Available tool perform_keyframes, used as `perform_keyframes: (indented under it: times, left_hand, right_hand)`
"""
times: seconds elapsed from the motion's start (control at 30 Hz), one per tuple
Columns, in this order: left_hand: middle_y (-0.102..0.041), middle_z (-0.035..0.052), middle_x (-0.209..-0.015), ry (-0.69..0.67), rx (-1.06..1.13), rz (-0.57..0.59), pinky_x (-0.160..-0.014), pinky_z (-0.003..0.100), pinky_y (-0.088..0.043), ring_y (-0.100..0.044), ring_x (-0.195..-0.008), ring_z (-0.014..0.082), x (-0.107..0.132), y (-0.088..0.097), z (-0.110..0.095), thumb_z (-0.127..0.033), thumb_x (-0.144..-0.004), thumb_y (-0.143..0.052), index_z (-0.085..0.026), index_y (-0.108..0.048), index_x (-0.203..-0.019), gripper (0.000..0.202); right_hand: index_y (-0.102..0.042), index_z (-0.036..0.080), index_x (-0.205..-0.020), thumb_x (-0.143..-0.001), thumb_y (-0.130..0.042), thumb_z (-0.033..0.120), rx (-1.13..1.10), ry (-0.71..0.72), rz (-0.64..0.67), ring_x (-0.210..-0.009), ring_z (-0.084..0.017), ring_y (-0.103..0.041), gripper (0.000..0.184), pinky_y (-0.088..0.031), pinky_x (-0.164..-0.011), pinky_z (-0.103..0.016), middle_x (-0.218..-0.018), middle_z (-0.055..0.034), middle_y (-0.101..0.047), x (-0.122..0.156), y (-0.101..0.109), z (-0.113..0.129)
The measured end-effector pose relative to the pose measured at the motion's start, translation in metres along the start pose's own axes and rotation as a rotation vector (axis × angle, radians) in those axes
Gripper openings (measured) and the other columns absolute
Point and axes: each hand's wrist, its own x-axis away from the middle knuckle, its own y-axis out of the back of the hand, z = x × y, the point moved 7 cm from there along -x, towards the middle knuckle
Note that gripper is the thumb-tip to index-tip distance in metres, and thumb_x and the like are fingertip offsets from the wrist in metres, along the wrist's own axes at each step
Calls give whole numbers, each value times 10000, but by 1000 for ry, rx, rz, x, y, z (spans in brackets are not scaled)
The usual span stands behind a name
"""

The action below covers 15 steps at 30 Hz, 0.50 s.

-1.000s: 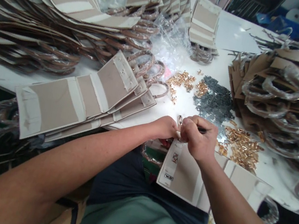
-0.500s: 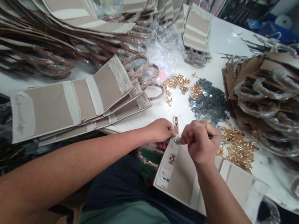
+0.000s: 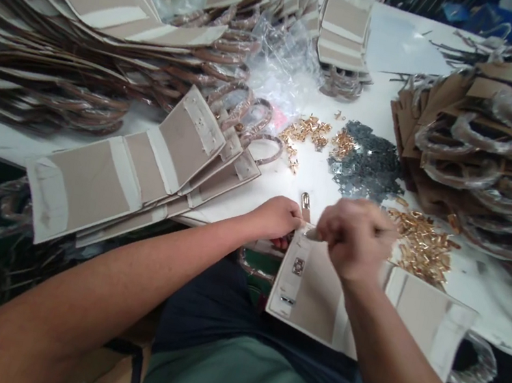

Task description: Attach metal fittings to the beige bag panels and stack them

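A beige handbag panel (image 3: 318, 288) lies across my lap and the table edge, its inner side up. Metal fittings show along its left end, among them a square plate (image 3: 298, 266). My left hand (image 3: 278, 218) pinches the panel's upper left corner. Close beside it, my right hand (image 3: 352, 235) is closed around a metal-tipped tool (image 3: 312, 233), whose tip meets the panel near that corner. Motion blurs this hand, and the tool's exact kind is hidden. Just above the corner, a strap with a gold fitting (image 3: 305, 201) sticks out onto the table.
Gold fittings (image 3: 419, 247) lie heaped right of my hands, beside dark metal plates (image 3: 370, 162). More beige panels (image 3: 90, 179) overlap at left. Tall stacks of panels (image 3: 120, 9) and wrapped-handle bag pieces (image 3: 487, 140) flank the white table (image 3: 400, 45). Clear plastic (image 3: 283, 64) lies behind.
My right hand has turned and blurred, with the tool tip still at the panel's corner. My left hand keeps its pinch. The whole view has shifted slightly.
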Motion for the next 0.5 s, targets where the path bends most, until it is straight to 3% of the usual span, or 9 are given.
perform_keyframes:
  times: [0.1,0.2,0.27,0.33,0.4,0.5]
  left_hand:
    - [-596,-27,-486,19,61,13,-481,242,-508,-616,-431,160,7,-2,1,-217,-946,-605,-186,-650,-816,140]
    - [-604,-25,-505,-7,33,5,-501,276,-533,-641,-463,184,17,0,0,-230,-930,-620,-198,-655,-807,132]
    - [-613,-31,-537,-38,52,-19,-512,288,-538,-638,-464,184,23,4,2,-250,-910,-654,-209,-671,-825,96]
    - [-621,-36,-572,-71,80,-41,-508,282,-524,-615,-455,168,30,6,5,-266,-893,-679,-217,-697,-868,58]
    - [-631,-31,-603,-131,32,-74,-502,266,-499,-603,-469,155,40,7,3,-282,-892,-675,-217,-727,-919,88]
    - [-720,9,-741,-318,-201,-137,-610,283,-532,-679,-628,181,67,1,-16,-347,-896,-687,-229,-768,-964,159]
  right_hand:
    - [-455,231,-559,-999,-648,382,160,-83,45,-438,-127,-430,504,-358,-447,-284,-507,39,-457,6,1,-2]
    - [-503,223,-541,-1002,-621,476,495,-129,230,-478,-153,-490,539,-381,-463,-284,-507,18,-497,13,-2,2]
    - [-595,233,-583,-960,-648,538,689,-127,276,-491,-187,-568,487,-440,-466,-292,-522,11,-559,20,6,2]
    - [-774,264,-834,-906,-679,574,835,-80,257,-675,-261,-720,332,-581,-609,-343,-769,-30,-749,30,24,0]
    - [-816,303,-1063,-843,-688,589,945,-34,244,-871,-340,-772,383,-646,-733,-425,-1027,-69,-803,43,47,-7]
    - [-833,379,-1104,-827,-658,534,1020,-77,327,-958,-365,-784,362,-676,-792,-469,-1103,-41,-815,64,83,-25]
